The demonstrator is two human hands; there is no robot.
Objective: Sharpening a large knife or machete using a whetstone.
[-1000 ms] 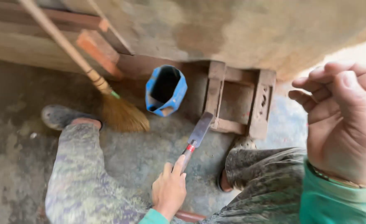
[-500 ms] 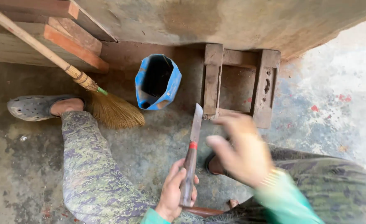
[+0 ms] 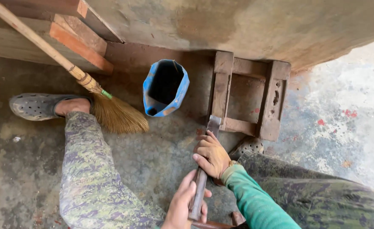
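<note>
A long flat metal blade (image 3: 213, 125), like a chisel or knife, points away from me between my knees. My left hand (image 3: 183, 208) grips its lower end near the handle. My right hand (image 3: 213, 155) wraps around the blade's middle, fingers closed over it. The tip sits just in front of a small dark wooden frame (image 3: 273, 99) lying on the concrete floor.
A blue plastic container (image 3: 180, 91) with an open dark mouth stands left of the frame. A straw broom (image 3: 118, 115) with a long wooden stick leans across my left foot in a grey clog (image 3: 36, 106). Wooden planks (image 3: 79, 44) lie at the wall.
My right hand came down from the raised position at the right and took hold of the blade's middle. The blade has swung to point straight ahead.
</note>
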